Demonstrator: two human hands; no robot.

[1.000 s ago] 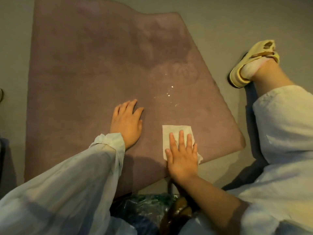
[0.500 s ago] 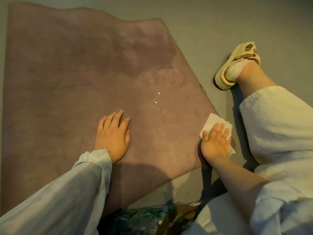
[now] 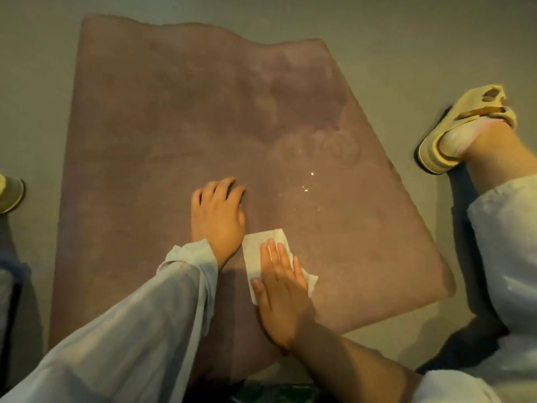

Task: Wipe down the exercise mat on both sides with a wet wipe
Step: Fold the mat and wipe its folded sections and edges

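Note:
A mauve exercise mat (image 3: pixel 162 135) lies flat on the grey floor, with darker damp patches and a few shiny wet spots toward its right side. My left hand (image 3: pixel 218 212) rests palm down on the mat near its middle, fingers spread. Just to its right, my right hand (image 3: pixel 280 283) presses a white wet wipe (image 3: pixel 258 248) flat against the mat with straight fingers. Part of the wipe is hidden under the palm.
My right foot in a pale yellow sandal (image 3: pixel 462 123) lies on the floor right of the mat, with my trouser leg (image 3: pixel 511 245) below it. Another sandal (image 3: pixel 10 193) shows at the left edge. A dark green item (image 3: pixel 276 392) sits at the bottom.
My right hand slid the wipe from the mat's right edge back leftward to beside my left hand. My left hand stayed planted on the mat.

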